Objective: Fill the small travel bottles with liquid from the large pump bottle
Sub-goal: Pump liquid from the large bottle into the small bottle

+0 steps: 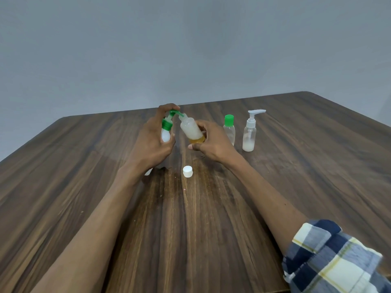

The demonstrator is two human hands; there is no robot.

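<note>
While the loose white cap point(187, 171) lies alone on the near middle of the worktop point(84, 187), both hands are raised just beyond it. The left hand point(151, 142) has its fingers curled round the white body of the large pump bottle point(165, 135), one finger arched over the green pump head point(174, 112). The right hand point(211, 142) grips the small travel bottle point(192, 130) near its base, where a little amber liquid sits. That bottle leans, its long axis running from the base at lower right up to the open neck at upper left, and the neck meets the green spout. I judge the next press depends on the neck staying under the spout. Farther right stand a green-capped bottle point(229, 129) and a clear spray bottle point(249, 132), untouched.
</note>
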